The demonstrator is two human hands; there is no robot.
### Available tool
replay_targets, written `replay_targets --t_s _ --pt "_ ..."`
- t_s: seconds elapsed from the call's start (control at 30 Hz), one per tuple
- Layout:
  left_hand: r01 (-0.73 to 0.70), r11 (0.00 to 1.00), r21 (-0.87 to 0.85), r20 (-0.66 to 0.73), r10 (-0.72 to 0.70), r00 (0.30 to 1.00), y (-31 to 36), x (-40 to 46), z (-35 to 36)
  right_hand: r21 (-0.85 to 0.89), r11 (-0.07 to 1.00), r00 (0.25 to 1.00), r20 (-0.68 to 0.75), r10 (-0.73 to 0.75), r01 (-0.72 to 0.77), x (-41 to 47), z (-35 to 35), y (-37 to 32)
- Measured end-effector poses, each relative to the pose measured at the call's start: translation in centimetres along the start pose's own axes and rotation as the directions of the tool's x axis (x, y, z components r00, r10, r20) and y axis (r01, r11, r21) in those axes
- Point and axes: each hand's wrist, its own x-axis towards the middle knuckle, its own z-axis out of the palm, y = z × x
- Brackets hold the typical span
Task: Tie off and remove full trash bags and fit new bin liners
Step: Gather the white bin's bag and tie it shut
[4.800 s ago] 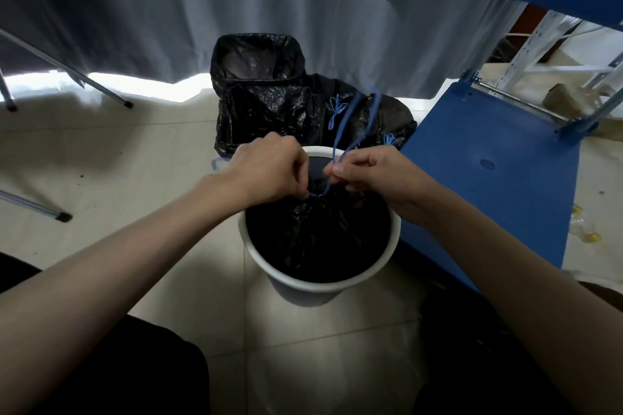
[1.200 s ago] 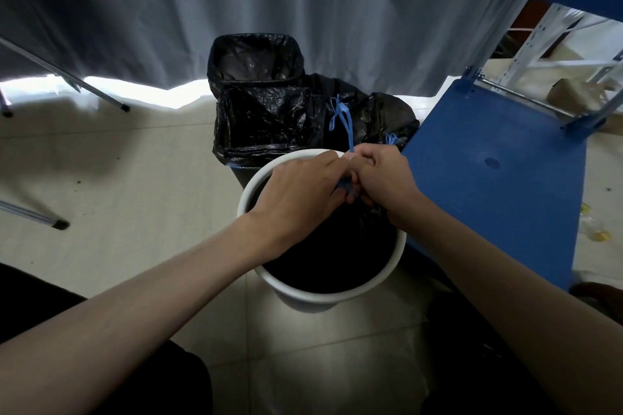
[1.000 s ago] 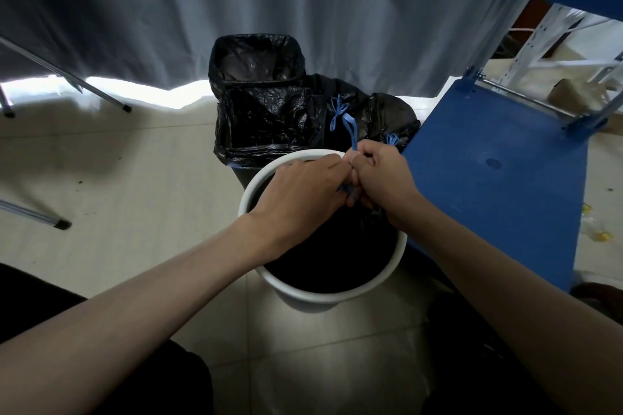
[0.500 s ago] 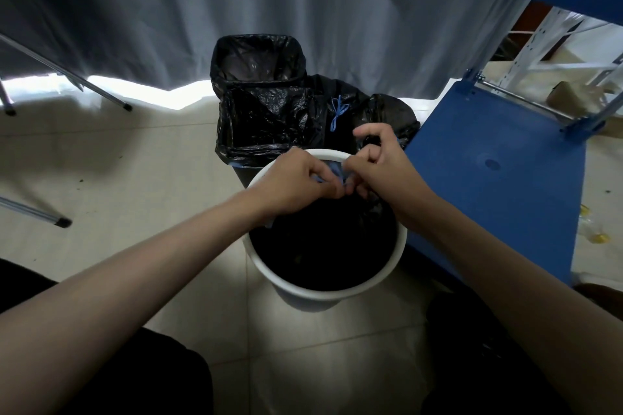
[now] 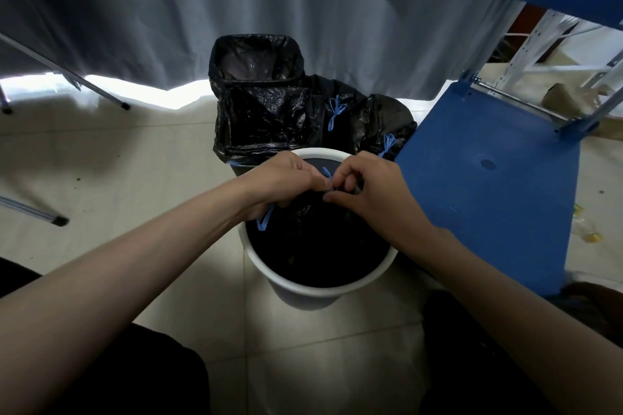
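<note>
In the white bin, both hands pinch the black bag's blue drawstring.

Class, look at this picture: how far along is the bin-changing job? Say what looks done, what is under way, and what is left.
Done: two tied bags sit behind; the square bin has a liner. Under way: left hand and right hand knot the blue drawstring. Left: lift the bag from the white bin and reline it.
</note>
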Motion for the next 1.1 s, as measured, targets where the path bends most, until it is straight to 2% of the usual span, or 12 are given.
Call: replay_targets --t_s 0.2,0.33,0.4,0.53,0.63,0.73,0.93,1.1 --pt "-0.007 1.000 -0.017 0.012 0.008 1.000 -0.1 0.2 -0.3 0.053 0.994 0.995 0.044 0.094 -0.096 0.0 -0.1 -0.6" --pt "-0.055 0.997 0.054 0.035 0.053 0.998 0.2 0.3 -1.2 0.239 0.926 0.944 0.230 0.237 -0.291 0.3 -1.2 -0.5" --pt "-0.104 0.991 0.087 0.049 0.100 0.994 0.3 0.3 -1.7 0.299 0.887 0.917 0.298 0.264 -0.352 0.5 -2.0 -0.4" --pt "-0.179 0.977 0.117 -0.024 0.183 0.983 -0.3 0.9 -1.7 0.241 0.903 0.893 0.372 0.254 -0.357 0.2 -2.9 -0.6" --pt "-0.205 0.940 0.272 -0.145 0.251 0.957 -0.9 1.8 -1.9 0.173 0.922 0.869 0.429 0.247 -0.347 0.0 -3.4 -0.8" --pt "-0.209 0.874 0.440 -0.194 0.319 0.928 -1.0 2.4 -1.9 0.119 0.938 0.846 0.479 0.232 -0.325 -0.1 -3.8 -1.0" --pt "-0.201 0.852 0.484 -0.220 0.341 0.914 -0.8 2.1 -1.3 -0.050 0.971 0.850 0.474 0.230 -0.235 -0.2 -3.6 -1.1" --pt "-0.163 0.831 0.532 -0.250 0.338 0.907 -0.8 2.0 -0.9 0.023 0.954 0.803 0.545 0.240 -0.300 -0.1 -3.9 -1.4"
